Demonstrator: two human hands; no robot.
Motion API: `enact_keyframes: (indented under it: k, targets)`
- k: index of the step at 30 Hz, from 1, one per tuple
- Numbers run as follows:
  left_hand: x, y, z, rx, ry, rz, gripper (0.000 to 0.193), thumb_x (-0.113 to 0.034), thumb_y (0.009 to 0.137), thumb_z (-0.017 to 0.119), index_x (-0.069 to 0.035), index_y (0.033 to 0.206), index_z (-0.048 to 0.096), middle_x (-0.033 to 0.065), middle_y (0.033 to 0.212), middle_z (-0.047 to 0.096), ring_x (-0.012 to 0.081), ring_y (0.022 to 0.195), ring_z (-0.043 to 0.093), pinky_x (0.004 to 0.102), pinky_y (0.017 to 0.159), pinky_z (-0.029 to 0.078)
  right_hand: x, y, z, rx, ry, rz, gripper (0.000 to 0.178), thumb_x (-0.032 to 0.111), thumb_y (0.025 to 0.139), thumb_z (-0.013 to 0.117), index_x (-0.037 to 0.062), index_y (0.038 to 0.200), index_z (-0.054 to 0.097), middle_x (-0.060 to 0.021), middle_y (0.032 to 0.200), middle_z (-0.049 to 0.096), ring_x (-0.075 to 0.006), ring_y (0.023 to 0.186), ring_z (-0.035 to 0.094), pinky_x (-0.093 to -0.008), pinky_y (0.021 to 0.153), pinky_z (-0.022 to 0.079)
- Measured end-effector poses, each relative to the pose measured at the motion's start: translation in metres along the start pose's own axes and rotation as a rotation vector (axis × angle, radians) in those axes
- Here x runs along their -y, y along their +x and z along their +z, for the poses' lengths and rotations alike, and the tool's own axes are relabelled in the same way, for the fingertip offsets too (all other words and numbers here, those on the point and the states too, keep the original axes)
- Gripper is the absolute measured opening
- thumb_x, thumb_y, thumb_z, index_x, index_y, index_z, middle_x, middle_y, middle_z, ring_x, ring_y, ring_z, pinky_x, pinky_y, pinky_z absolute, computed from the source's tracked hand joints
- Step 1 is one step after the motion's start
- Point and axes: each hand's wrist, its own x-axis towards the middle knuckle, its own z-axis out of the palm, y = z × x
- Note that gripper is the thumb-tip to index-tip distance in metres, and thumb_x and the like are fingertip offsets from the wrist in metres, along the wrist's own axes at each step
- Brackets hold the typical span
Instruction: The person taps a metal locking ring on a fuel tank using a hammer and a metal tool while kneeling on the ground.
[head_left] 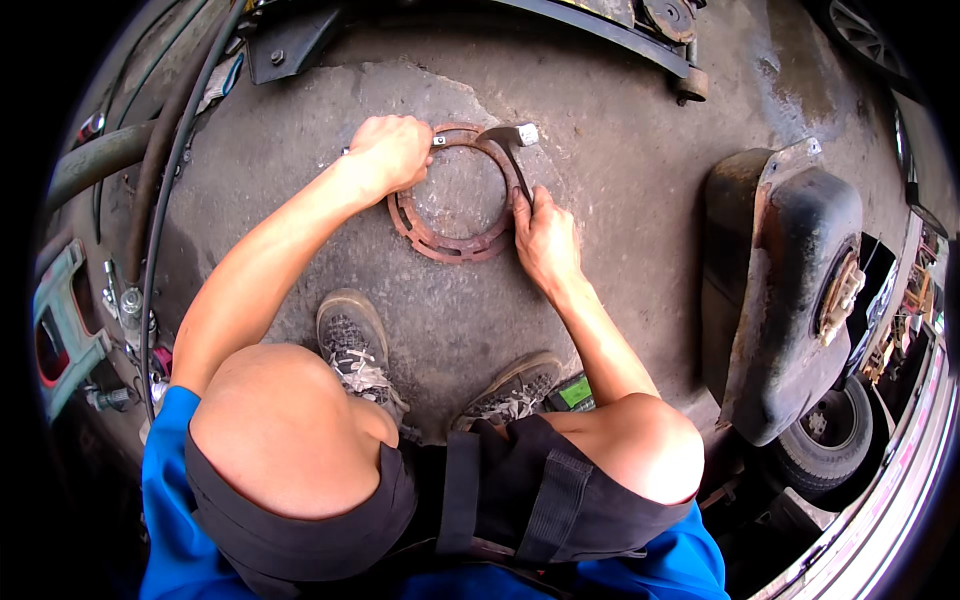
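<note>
Bare knees (275, 430) and dark shorts (600, 505) fill the lower part of the head view, closest to the camera, with the shoes (352, 330) planted just beyond them. Between the hands a rusty slotted ring (455, 251) lies flat on the concrete floor (620, 120). At its upper left the left hand (392, 152) is clenched around a slim metal tool (438, 141), mostly hidden, its bright end showing over the rim. The right hand (548, 238) grasps a hammer (514, 137) by its dark handle, the head over the ring's upper right; I cannot tell whether it touches.

The likeliest trouble, I judge, is a glancing blow: with both heads of interest so close, a mis-aimed swing could catch the left knuckles, which are ungloved. Nothing visible clamps the ring, so a hit near its edge might make it skid or tip, perhaps towards the shoes. Rust could flake upward, and a loose grip on that slim tool would let it twist or slip off the rim.
</note>
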Motion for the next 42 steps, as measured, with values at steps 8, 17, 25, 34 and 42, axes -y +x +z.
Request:
enact_keyframes:
  k: [8, 17, 25, 34, 42]
  targets:
    - [0.070, -0.043, 0.011, -0.188, -0.149, -0.397, 0.043, -0.041, 0.094, 0.062, 0.001, 0.102, 0.069, 0.0263, 0.100, 0.069, 0.0449, 0.099, 0.066, 0.0521, 0.082, 0.052, -0.003, 0.001, 0.000, 0.037, 0.051, 0.017, 0.038, 0.036, 0.103, 0.051, -0.0012, 0.098, 0.054, -0.0330, 0.086, 0.066, -0.0538, 0.089, 0.063, -0.0585, 0.075, 0.049]
    - [0.024, -0.095, 0.051, -0.335, -0.288, -0.283, 0.057, -0.046, 0.092, 0.066, 0.006, 0.114, 0.058, 0.0245, 0.101, 0.065, 0.0307, 0.080, 0.068, 0.0431, 0.060, 0.058, -0.008, -0.002, 0.006, -0.015, 0.055, 0.035, 0.037, 0.036, 0.102, 0.052, -0.0009, 0.101, 0.058, -0.0321, 0.082, 0.066, -0.0532, 0.086, 0.064, -0.0578, 0.074, 0.050]
    - [-0.014, -0.077, 0.076, -0.456, -0.453, -0.284, 0.056, -0.033, 0.087, 0.074, 0.004, 0.119, 0.048, 0.0252, 0.103, 0.065, 0.0441, 0.092, 0.069, 0.0533, 0.074, 0.055, 0.016, -0.020, 0.004, 0.052, 0.246, -0.015, 0.037, 0.035, 0.103, 0.052, -0.0014, 0.097, 0.057, -0.0307, 0.075, 0.064, -0.0517, 0.079, 0.065, -0.0541, 0.065, 0.049]
    - [-0.022, -0.079, 0.082, -0.452, -0.452, -0.326, 0.063, -0.035, 0.087, 0.073, -0.003, 0.138, 0.052, 0.0201, 0.111, 0.064, 0.0416, 0.098, 0.067, 0.0498, 0.080, 0.054, 0.037, -0.015, 0.022, 0.177, 0.025, -0.223, 0.033, 0.031, 0.102, 0.056, 0.0001, 0.091, 0.051, -0.0291, 0.070, 0.061, -0.0511, 0.072, 0.062, -0.0526, 0.059, 0.047]
    - [-0.019, -0.078, 0.081, -0.436, -0.473, -0.321, 0.061, -0.030, 0.089, 0.070, -0.003, 0.141, 0.051, 0.0201, 0.107, 0.067, 0.0417, 0.094, 0.068, 0.0496, 0.077, 0.055, 0.043, -0.017, 0.017, 0.179, -0.108, -0.243, 0.035, 0.033, 0.103, 0.050, -0.0005, 0.095, 0.053, -0.0272, 0.070, 0.065, -0.0486, 0.072, 0.066, -0.0546, 0.063, 0.052]
